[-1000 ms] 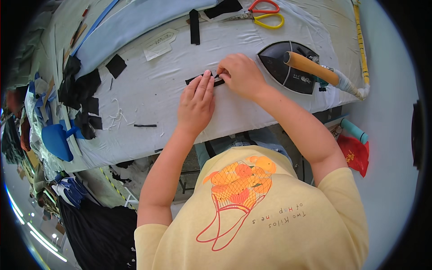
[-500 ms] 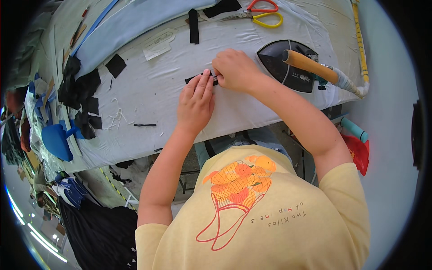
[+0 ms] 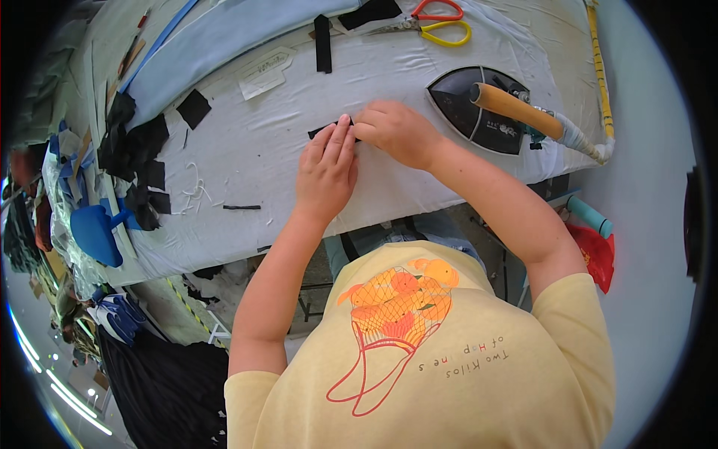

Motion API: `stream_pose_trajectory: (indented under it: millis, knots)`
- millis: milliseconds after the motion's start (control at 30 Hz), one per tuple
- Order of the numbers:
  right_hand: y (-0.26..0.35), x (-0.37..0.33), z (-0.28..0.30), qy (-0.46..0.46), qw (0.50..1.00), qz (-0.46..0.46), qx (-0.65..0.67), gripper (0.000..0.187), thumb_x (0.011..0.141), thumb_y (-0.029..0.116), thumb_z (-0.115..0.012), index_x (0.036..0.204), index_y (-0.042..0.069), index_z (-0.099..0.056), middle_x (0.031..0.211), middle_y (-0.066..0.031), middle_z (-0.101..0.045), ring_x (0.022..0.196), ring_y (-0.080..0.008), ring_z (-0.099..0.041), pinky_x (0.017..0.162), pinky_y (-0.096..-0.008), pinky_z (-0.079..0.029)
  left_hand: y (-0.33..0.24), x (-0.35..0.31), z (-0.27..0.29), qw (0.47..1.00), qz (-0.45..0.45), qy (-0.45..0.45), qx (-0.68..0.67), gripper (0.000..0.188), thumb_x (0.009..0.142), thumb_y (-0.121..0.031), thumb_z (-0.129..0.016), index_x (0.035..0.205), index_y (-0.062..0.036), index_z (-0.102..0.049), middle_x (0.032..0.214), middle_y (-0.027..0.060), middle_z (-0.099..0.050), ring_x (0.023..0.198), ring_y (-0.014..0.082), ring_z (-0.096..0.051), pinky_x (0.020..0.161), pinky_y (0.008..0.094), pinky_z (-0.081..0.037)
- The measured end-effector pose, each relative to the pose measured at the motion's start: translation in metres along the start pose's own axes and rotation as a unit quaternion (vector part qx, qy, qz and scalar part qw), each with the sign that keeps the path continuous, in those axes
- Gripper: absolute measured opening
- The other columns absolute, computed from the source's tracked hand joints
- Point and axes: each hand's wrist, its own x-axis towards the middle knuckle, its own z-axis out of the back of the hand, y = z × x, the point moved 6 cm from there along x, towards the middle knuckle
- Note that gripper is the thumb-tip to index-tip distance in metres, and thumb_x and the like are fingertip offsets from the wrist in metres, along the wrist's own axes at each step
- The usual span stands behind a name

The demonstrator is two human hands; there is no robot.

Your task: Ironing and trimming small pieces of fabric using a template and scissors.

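A small black fabric strip [image 3: 323,132] lies on the white cloth-covered table, mostly covered by my hands. Across it rests my left hand [image 3: 326,172], fingers stretched out and pressing it down flat. Close against those fingertips, my right hand [image 3: 396,133] is curled with thumb and fingers pinched at the strip's right end; that end is hidden beneath the fingers. To the right stands an iron [image 3: 479,108] with a wooden handle [image 3: 516,109], apart from my right hand.
Scissors [image 3: 445,31] with red and yellow handles lie at the back beside another black strip [image 3: 323,45]. A paper pattern piece [image 3: 265,73] and light-blue fabric [image 3: 224,37] are at back left. Black scraps [image 3: 142,146] and white threads [image 3: 196,187] lie left. A hose [image 3: 600,75] runs along the right edge.
My right hand has come slightly nearer to me and turned lower, its fingers covering the strip's right end. My left hand keeps its place on the strip.
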Motion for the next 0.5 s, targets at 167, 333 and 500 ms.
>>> stream_pose_trajectory:
  millis: [167, 333, 500]
  knots:
    - [0.003, -0.011, 0.004, 0.032, 0.999, 0.001, -0.021, 0.015, 0.079, 0.012, -0.06, 0.092, 0.005, -0.06, 0.093, -0.006, -0.065, 0.091, -0.0271, -0.064, 0.079, -0.0374, -0.053, -0.003, 0.004, 0.002, 1.0, 0.027, -0.004, 0.007, 0.056, 0.084, -0.011, -0.06, 0.139, -0.008, -0.053, 0.147, 0.0057, -0.049, 0.127, 0.0272, -0.048, 0.107, 0.039, -0.04]
    - [0.012, -0.021, 0.012, 0.007, 1.0, 0.004, -0.006, 0.015, 0.081, 0.012, -0.06, 0.095, 0.007, -0.062, 0.098, -0.007, -0.067, 0.094, -0.0278, -0.065, 0.079, -0.0391, -0.053, -0.009, 0.004, -0.001, 0.998, 0.023, -0.034, 0.051, 0.06, 0.081, -0.011, -0.061, 0.14, -0.0149, -0.055, 0.144, 0.0024, -0.05, 0.122, 0.0236, -0.049, 0.1, 0.0395, -0.042]
    - [0.006, -0.04, 0.018, -0.058, 0.986, -0.157, 0.025, 0.02, 0.084, 0.01, -0.059, 0.103, 0.007, -0.065, 0.107, -0.0072, -0.067, 0.103, -0.0271, -0.064, 0.086, -0.0389, -0.052, -0.009, 0.003, -0.002, 0.997, 0.017, -0.039, 0.059, 0.059, 0.08, -0.011, -0.061, 0.139, -0.0152, -0.056, 0.144, 0.0018, -0.05, 0.122, 0.023, -0.049, 0.1, 0.039, -0.041]
